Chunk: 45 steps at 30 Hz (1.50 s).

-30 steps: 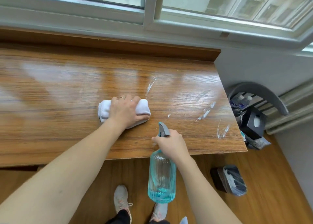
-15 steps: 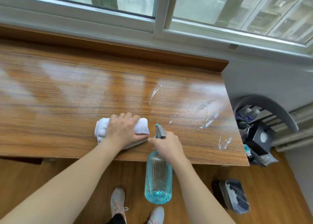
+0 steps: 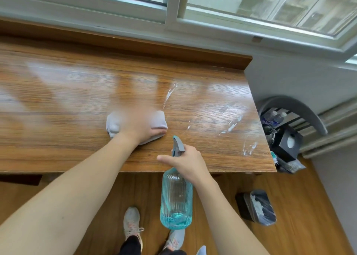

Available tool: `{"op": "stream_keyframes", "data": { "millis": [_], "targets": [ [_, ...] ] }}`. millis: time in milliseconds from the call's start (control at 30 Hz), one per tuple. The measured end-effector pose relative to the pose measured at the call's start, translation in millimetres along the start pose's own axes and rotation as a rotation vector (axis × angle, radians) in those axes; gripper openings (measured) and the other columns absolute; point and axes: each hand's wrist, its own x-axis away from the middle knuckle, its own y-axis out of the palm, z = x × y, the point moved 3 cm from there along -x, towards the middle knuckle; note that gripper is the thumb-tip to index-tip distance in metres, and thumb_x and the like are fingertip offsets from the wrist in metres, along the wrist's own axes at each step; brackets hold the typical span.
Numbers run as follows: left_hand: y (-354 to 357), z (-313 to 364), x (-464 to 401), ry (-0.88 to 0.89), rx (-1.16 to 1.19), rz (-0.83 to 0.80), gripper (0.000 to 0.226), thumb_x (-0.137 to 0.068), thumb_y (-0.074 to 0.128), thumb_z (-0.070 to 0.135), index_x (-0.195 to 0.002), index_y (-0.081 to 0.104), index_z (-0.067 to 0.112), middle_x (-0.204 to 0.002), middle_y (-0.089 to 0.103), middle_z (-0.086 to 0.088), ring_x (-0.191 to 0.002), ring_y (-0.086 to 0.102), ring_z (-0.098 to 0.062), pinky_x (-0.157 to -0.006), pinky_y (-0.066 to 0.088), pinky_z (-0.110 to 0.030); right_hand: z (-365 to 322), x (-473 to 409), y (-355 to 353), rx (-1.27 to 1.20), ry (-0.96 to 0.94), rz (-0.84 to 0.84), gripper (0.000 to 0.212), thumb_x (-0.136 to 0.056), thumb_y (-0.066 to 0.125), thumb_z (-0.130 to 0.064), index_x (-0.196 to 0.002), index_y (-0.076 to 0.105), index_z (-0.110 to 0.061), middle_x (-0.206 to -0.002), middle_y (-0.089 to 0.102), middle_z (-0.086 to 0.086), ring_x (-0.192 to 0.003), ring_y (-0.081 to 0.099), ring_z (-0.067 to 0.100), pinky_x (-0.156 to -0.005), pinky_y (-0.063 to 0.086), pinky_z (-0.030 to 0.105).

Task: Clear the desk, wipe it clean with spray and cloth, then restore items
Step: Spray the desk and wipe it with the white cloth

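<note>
Left hand (image 3: 142, 128), motion-blurred, lies over the folded white cloth (image 3: 116, 123) and presses it onto the wooden desk (image 3: 58, 104), thumb along the cloth's near side; finger curl unclear. Right of the cloth, right hand (image 3: 190, 162) wraps the neck of the blue spray bottle (image 3: 176, 198), thumb sticking out left, bottle hanging below the desk's front edge. White smears (image 3: 230, 126) sit further right of the cloth.

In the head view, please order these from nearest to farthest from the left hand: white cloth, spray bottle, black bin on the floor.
1. white cloth, under the left hand.
2. spray bottle, to its right, at the desk's front edge.
3. black bin, far right on the floor.
</note>
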Motion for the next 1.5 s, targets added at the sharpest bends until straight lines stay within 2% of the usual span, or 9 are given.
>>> {"op": "stream_keyframes", "data": {
  "millis": [167,267,467,667,867,1000,1167,1333,1500],
  "targets": [
    [-6,9,54,0.041,0.062,0.099,0.084,-0.063,0.036,0.090,-0.095,0.066,0.019,-0.082,0.063,-0.005,-0.070,0.061,-0.029,-0.067,0.040,-0.039,-7,6,-12,-0.065,-0.016,-0.002,0.047,-0.077,0.078,-0.062,-0.074,0.053,-0.022,-0.071,0.055,-0.009,-0.062,0.048,0.009,-0.059,0.038,0.026],
    [-6,16,87,0.042,0.042,0.117,0.078,-0.062,0.047,0.088,-0.093,0.066,0.019,-0.079,0.060,-0.003,-0.070,0.059,-0.028,-0.066,0.041,-0.040,-9,8,-18,-0.136,0.011,-0.013,0.043,-0.082,0.074,-0.061,-0.072,0.056,-0.024,-0.070,0.054,-0.010,-0.064,0.049,0.009,-0.061,0.039,0.027],
    [-6,19,94,0.025,0.014,0.107,0.081,-0.063,0.041,0.092,-0.092,0.067,0.021,-0.077,0.061,-0.002,-0.068,0.060,-0.027,-0.064,0.042,-0.039,-7,8,-26,-0.210,0.059,-0.060,0.041,-0.087,0.064,-0.068,-0.090,0.068,-0.027,-0.088,0.068,-0.007,-0.083,0.062,0.010,-0.070,0.046,0.029],
    [-2,17,71,0.038,0.037,0.125,0.083,-0.063,0.037,0.093,-0.092,0.068,0.021,-0.077,0.062,-0.002,-0.063,0.061,-0.027,-0.062,0.040,-0.036,16,8,-23,-0.307,0.096,-0.096,0.039,-0.087,0.063,-0.069,-0.105,0.063,-0.035,-0.106,0.068,-0.009,-0.105,0.064,0.015,-0.098,0.052,0.039],
    [-5,11,35,0.012,-0.004,0.043,0.091,-0.063,0.028,0.096,-0.109,0.062,0.025,-0.099,0.066,-0.001,-0.084,0.065,-0.026,-0.074,0.040,-0.038,37,25,-22,-0.316,0.105,-0.096,0.042,-0.091,0.062,-0.062,-0.110,0.068,-0.025,-0.103,0.069,-0.007,-0.100,0.063,0.008,-0.075,0.044,0.022],
    [-3,14,37,-0.039,-0.004,0.006,0.089,-0.063,0.034,0.095,-0.117,0.057,0.027,-0.110,0.064,-0.001,-0.094,0.064,-0.026,-0.079,0.038,-0.040,50,33,-18,-0.262,0.140,-0.083,0.049,-0.085,0.070,-0.063,-0.096,0.073,-0.016,-0.094,0.075,0.002,-0.093,0.069,0.018,-0.082,0.051,0.031],
    [-7,16,54,-0.050,0.006,0.037,0.090,-0.063,0.030,0.095,-0.114,0.058,0.026,-0.102,0.065,-0.002,-0.086,0.064,-0.027,-0.076,0.037,-0.039,61,39,-14,-0.215,0.181,-0.051,0.047,-0.083,0.074,-0.060,-0.101,0.071,-0.017,-0.087,0.075,0.000,-0.086,0.072,0.015,-0.081,0.059,0.036],
    [-6,24,68,-0.045,0.019,0.069,0.091,-0.060,0.029,0.095,-0.104,0.065,0.024,-0.088,0.065,-0.003,-0.075,0.063,-0.028,-0.070,0.038,-0.038,51,44,-22,-0.198,0.122,-0.063,0.040,-0.088,0.070,-0.057,-0.099,0.071,-0.018,-0.092,0.072,-0.004,-0.087,0.067,0.010,-0.068,0.046,0.024],
    [-5,37,81,-0.050,0.021,0.079,0.085,-0.061,0.034,0.094,-0.099,0.064,0.024,-0.084,0.065,-0.002,-0.072,0.062,-0.027,-0.068,0.039,-0.038,47,41,-28,-0.164,0.133,-0.031,0.032,-0.089,0.070,-0.052,-0.093,0.066,-0.021,-0.087,0.072,-0.001,-0.085,0.070,0.016,-0.074,0.057,0.034]
  ]
}}
